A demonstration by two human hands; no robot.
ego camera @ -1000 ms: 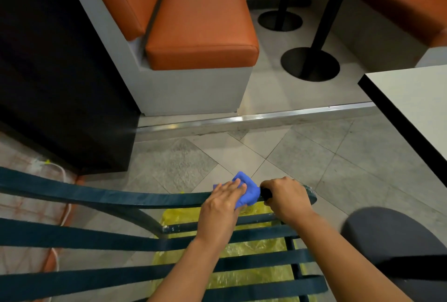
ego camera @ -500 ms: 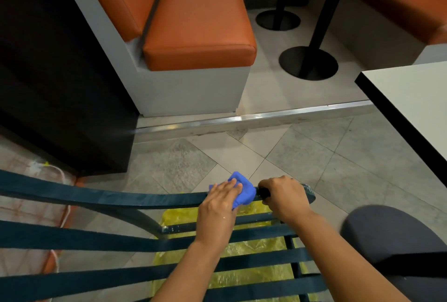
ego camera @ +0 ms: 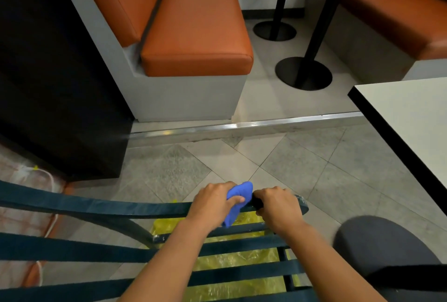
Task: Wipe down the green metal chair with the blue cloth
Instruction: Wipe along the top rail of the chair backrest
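Green metal chair (ego camera: pixel 96 207): your left hand (ego camera: pixel 212 205), fingers clamped on the blue cloth (ego camera: pixel 238 198), has wrapped it further over the top rail.
Right hand (ego camera: pixel 278 207): fingers curled around the rail's end, steadying it.
Meaning: slats look unwiped.

your left hand (ego camera: pixel 215 205) covers most of the blue cloth (ego camera: pixel 238 198), so you see only its bunched top and a fold hanging below the rail. your right hand (ego camera: pixel 278 207) hides the stretch of the green metal chair (ego camera: pixel 108 207) it wraps around, and your forearms cross over several slats. the chair runs off the left and bottom edges. the yellow plastic sheet (ego camera: pixel 232 260) shows only between slats. the white table (ego camera: pixel 411 112) is cut by the right edge. both black table poles (ego camera: pixel 321 25) leave the top edge.
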